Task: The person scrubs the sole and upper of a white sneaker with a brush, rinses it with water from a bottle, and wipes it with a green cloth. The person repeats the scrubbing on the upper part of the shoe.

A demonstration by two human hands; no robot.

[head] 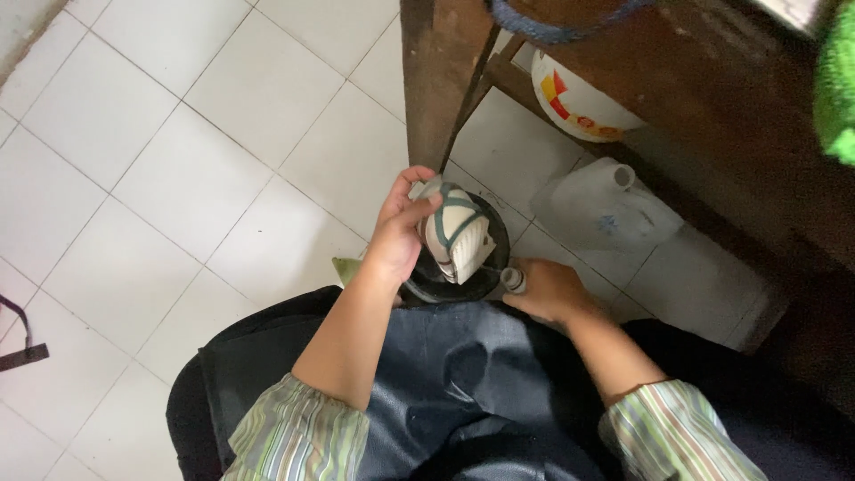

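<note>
Both hands busy; left hand grips cloth over dark pot; right hand closed round small bottle; loose grip could tip it

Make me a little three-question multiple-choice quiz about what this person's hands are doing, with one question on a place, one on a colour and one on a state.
1. Where is the translucent plastic jug?
A. On the person's lap
B. On the tiled floor under the wooden table
C. In the left hand

2. What colour are the stripes on the pale cloth?
A. Red
B. Yellow
C. Green

3. What is the left hand doing?
A. Gripping the cloth over the dark round container
B. Lying open on the floor
C. Holding the jug

Answers: 1 B, it lies beneath the table; 2 C, green bands cross it; 3 A, its fingers wrap the cloth, while the right hand holds a small white cap-like piece.
</note>
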